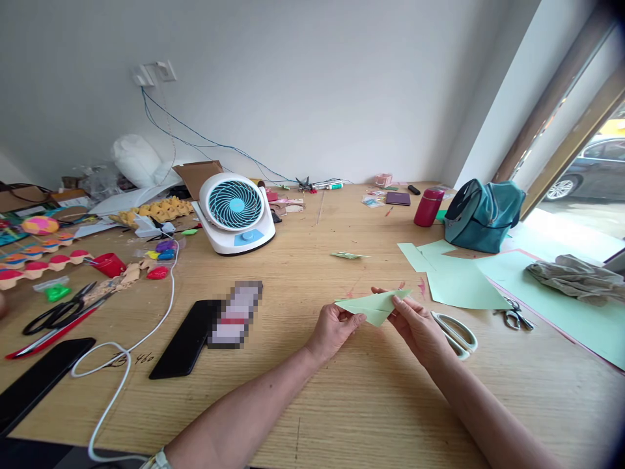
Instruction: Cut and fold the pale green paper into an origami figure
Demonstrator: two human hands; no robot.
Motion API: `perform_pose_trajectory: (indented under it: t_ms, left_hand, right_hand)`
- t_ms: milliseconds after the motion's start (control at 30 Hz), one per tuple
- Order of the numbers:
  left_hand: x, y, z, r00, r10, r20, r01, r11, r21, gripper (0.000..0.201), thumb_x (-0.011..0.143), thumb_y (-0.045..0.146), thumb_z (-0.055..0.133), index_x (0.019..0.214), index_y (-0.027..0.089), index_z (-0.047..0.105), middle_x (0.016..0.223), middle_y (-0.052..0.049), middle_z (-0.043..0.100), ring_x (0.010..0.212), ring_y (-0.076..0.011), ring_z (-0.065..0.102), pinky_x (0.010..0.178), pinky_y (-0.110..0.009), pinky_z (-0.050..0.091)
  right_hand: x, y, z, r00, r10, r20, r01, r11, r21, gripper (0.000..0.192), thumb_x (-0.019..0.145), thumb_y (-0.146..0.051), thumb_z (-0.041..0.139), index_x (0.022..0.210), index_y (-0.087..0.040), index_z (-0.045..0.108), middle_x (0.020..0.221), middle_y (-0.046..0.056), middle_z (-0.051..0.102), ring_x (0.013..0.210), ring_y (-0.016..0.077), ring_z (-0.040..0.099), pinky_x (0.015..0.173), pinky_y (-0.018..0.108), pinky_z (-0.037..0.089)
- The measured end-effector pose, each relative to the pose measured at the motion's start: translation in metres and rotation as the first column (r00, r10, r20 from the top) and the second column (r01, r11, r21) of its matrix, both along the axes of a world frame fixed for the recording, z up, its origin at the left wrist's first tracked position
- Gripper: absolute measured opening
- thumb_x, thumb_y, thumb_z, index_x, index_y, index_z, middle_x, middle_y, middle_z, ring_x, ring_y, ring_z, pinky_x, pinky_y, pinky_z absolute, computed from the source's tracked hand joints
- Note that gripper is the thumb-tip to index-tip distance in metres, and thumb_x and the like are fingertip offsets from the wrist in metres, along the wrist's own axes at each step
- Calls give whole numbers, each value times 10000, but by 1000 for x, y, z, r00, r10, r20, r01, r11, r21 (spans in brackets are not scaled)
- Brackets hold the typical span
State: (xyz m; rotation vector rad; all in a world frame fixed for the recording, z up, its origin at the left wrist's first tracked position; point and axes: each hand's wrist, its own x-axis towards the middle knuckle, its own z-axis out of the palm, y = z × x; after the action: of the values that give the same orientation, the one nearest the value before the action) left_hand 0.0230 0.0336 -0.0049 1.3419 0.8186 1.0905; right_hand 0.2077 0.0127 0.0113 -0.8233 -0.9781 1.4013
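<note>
Both of my hands hold a folded light green paper [374,306] just above the wooden table [342,404]. My left hand [334,331] pinches its left edge with thumb and fingers. My right hand [417,326] grips the right corner, fingers curled under the sheet. The paper is folded into a flat triangular shape. White-handled scissors [456,333] lie on the table just right of my right hand.
More green sheets [459,280] lie to the right, with small metal scissors [516,317] and a grey cloth [576,277]. A teal bag [481,215] and red bottle [428,207] stand behind. A white desk fan [234,212], a black phone [188,339], a white cable [127,365] and craft clutter fill the left.
</note>
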Motion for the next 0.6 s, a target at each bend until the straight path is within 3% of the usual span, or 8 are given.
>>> perform_pose_trajectory:
  t_ms: [167, 300, 433, 533, 600]
  left_hand:
    - [-1, 0, -1, 1000, 11, -14, -11, 1000, -3, 367, 714, 465, 763, 828, 121, 711, 661, -23, 607, 601, -115, 508, 516, -215, 432]
    - [-1, 1, -1, 1000, 9, -2, -9, 999, -33, 384, 679, 474, 785, 806, 120, 707, 653, -21, 609, 594, -109, 511, 509, -213, 427]
    - [0, 0, 1, 998, 27, 52, -22, 995, -95, 387, 646, 466, 813, 778, 121, 699, 644, -18, 612, 589, -104, 516, 498, -207, 418]
    - [2, -1, 2, 994, 56, 97, -40, 986, -159, 386, 633, 453, 827, 780, 121, 697, 638, -12, 610, 574, -96, 508, 488, -203, 409]
    - [2, -2, 3, 990, 68, 123, -45, 982, -182, 381, 634, 448, 829, 777, 121, 696, 629, -6, 601, 570, -94, 503, 486, -200, 406]
  right_hand:
    - [10, 2, -1, 996, -75, -49, 77, 996, 43, 236, 885, -412, 646, 1035, -273, 765, 1269, 59, 673, 1152, 245, 572, 995, 393, 453]
    - [21, 7, -1, 986, -145, -81, 150, 987, 58, 209, 896, -399, 625, 1038, -315, 753, 1277, 29, 669, 1090, 206, 595, 937, 354, 478]
    - [27, 10, -1, 976, -201, -87, 206, 977, 61, 302, 883, -513, 598, 1123, -366, 708, 1266, 19, 673, 1036, 194, 618, 861, 336, 499]
    - [18, 7, -2, 990, -123, 64, 120, 991, 55, 446, 839, -566, 629, 1208, -319, 672, 1155, 57, 710, 954, 211, 635, 793, 338, 507]
    - [8, 3, -3, 968, -62, 245, 49, 997, 55, 437, 798, -526, 700, 1158, -277, 706, 1010, 49, 734, 846, 203, 632, 757, 328, 502]
